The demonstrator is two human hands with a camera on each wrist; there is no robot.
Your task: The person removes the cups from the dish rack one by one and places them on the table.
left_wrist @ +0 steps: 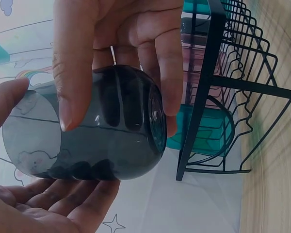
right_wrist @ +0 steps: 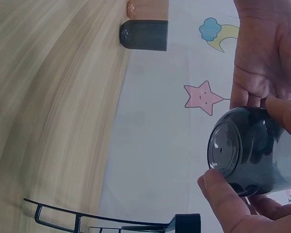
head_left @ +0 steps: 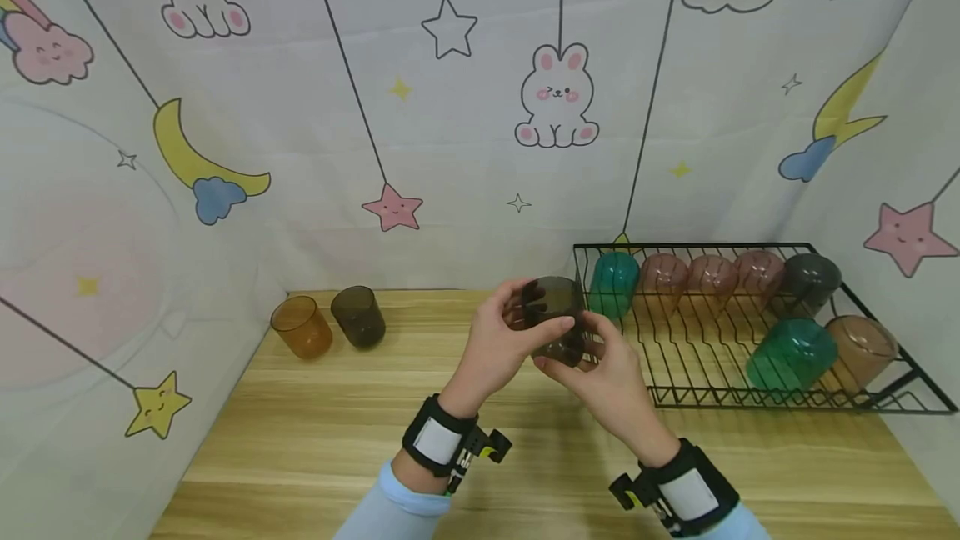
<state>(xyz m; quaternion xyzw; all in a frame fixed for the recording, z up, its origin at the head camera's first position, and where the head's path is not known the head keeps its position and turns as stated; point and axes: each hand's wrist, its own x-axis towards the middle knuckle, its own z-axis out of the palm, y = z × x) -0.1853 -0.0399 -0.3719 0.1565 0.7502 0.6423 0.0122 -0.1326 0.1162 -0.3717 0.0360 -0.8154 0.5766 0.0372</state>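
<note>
A dark grey see-through cup [head_left: 553, 300] is held between both hands above the table, rim up, just left of the wire rack. My left hand [head_left: 495, 348] grips its left side, with the thumb across the front near the rim and the fingers behind. Lower down on the right side, my right hand [head_left: 613, 383] also grips it, thumb and fingers around the wall near the base. The right wrist view shows the cup's round base [right_wrist: 224, 149] beside a right fingertip. Through the grey wall [left_wrist: 121, 155], fingers behind show in the left wrist view.
The black wire rack [head_left: 738, 397] at right bears upturned cups: teal [head_left: 615, 283], several pink [head_left: 712, 275] and grey [head_left: 812, 282] behind, teal [head_left: 791, 355] and pale amber [head_left: 862, 350] in front. An amber cup [head_left: 302, 330] and a dark cup [head_left: 360, 319] stand at the table's back left.
</note>
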